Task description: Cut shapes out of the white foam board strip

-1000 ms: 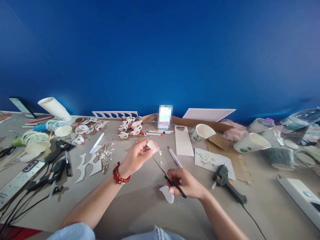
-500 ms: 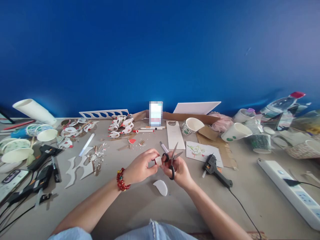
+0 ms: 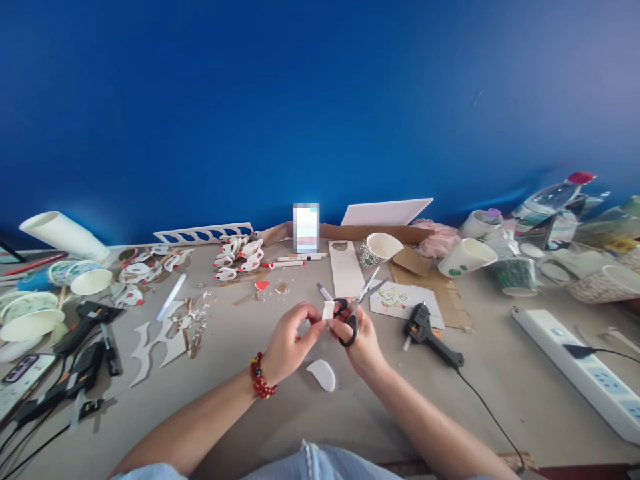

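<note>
My left hand (image 3: 295,337), with a red bead bracelet (image 3: 261,377) at the wrist, pinches a small white piece of paper (image 3: 328,311) between thumb and fingers. Close beside it, my right hand (image 3: 365,343) has a pair of scissors (image 3: 356,312) with black handles hooked on its fingers. The blades stand apart and point up, away from the paper. My right thumb and fingertips reach the paper's lower edge; whether they grip it too is hard to see. Below both hands a white teardrop-shaped piece (image 3: 321,375) lies on the table.
A black glue gun (image 3: 427,330) lies at right beside a sheet with a green drawing (image 3: 397,300). Further right is a white power strip (image 3: 575,373). Painted white cutouts (image 3: 240,253) are heaped at the back. More glue guns (image 3: 80,363) and cups (image 3: 33,317) crowd the left.
The white paper has turned upright between my hands and moved slightly right. My right hand and the scissors have tilted further right. The camera view has shifted slightly.
</note>
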